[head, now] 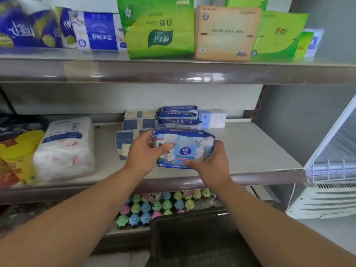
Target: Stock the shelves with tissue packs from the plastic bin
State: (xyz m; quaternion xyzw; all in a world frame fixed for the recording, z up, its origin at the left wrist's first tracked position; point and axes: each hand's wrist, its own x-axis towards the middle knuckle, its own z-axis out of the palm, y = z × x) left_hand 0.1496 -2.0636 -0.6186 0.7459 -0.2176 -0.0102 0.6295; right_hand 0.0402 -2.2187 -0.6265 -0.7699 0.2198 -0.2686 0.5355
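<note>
While both your hands are on it, tissue pack [185,149]: blue and white, held upright with its printed face toward you, over the front half of the middle shelf [260,151]; whether its lower edge touches the board, you cannot tell from this view.
Left hand [143,153]: you grip the pack's 9 o'clock end, thumb laid across the front face, fingers curled round behind.
Right hand [212,164]: you grip the 3 o'clock end, thumb pressed on the lower front edge, fingers wrapped round the back.
Stack of blue packs [178,116]: at 12 o'clock from your pack, lying flat one on another, deeper on the same shelf.
Checked blue-and-beige packs [123,143]: at 9 to 10 o'clock, just beside your left hand.
Small pale pack [212,118]: at 1 o'clock, against the back wall, touching the stack.
White tissue bundle [65,149]: further out at 9 o'clock, well apart from the pack.
Plastic bin [192,237]: dark, at 6 o'clock, between your forearms and below the shelf edge.
Upper shelf [173,72]: at 12 o'clock, carrying green packs [159,29], a tan pack [225,33] and blue packs [100,31] in a row.
Pastel figures [154,207]: on the lower shelf, at 7 o'clock from the pack.
</note>
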